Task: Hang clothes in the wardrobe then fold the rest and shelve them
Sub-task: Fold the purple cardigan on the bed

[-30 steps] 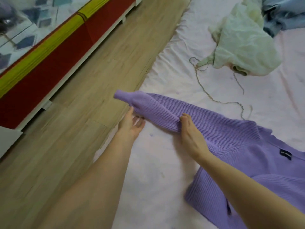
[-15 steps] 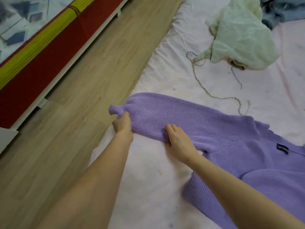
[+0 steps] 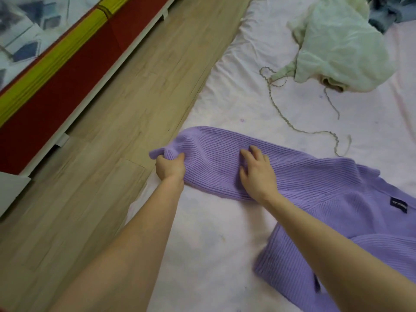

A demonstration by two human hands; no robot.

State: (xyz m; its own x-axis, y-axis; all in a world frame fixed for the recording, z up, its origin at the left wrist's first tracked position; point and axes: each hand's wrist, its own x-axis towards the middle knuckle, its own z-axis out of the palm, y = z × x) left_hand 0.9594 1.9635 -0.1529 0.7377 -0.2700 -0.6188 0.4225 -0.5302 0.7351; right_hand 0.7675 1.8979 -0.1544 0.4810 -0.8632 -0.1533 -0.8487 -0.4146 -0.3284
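Pink sheet [image 3: 225, 244] underneath; I'm folding the sweater [image 3: 337, 199]: left hand [image 3: 170, 168] pinches its cuff, right hand [image 3: 256, 174] presses flat mid-sleeve. Next, fold across.

purple sweater [image 3: 292, 176]: ribbed knit cloth, matt and soft-looking — fine parallel ridges run along the sleeve; a small dark woven label [image 3: 399, 204] is sewn near the neck.
sheet [image 3: 225, 255]: pale pink-white cloth, smooth, matt, lightly creased, with a few faint spots.
pale green garment [image 3: 342, 48]: thin crinkled cloth with a slight sheen, heaped loosely.
cord [image 3: 281, 115]: twisted, rough-looking string, dull beige.
blue-grey clothes [image 3: 389, 12]: heavier matt cloth, rumpled.
floor [image 3: 90, 199]: wood-look planks, light grain, low satin finish.
red and yellow panel [image 3: 56, 82]: matt red face — the yellow band looks finely ridged; white smooth edging below.
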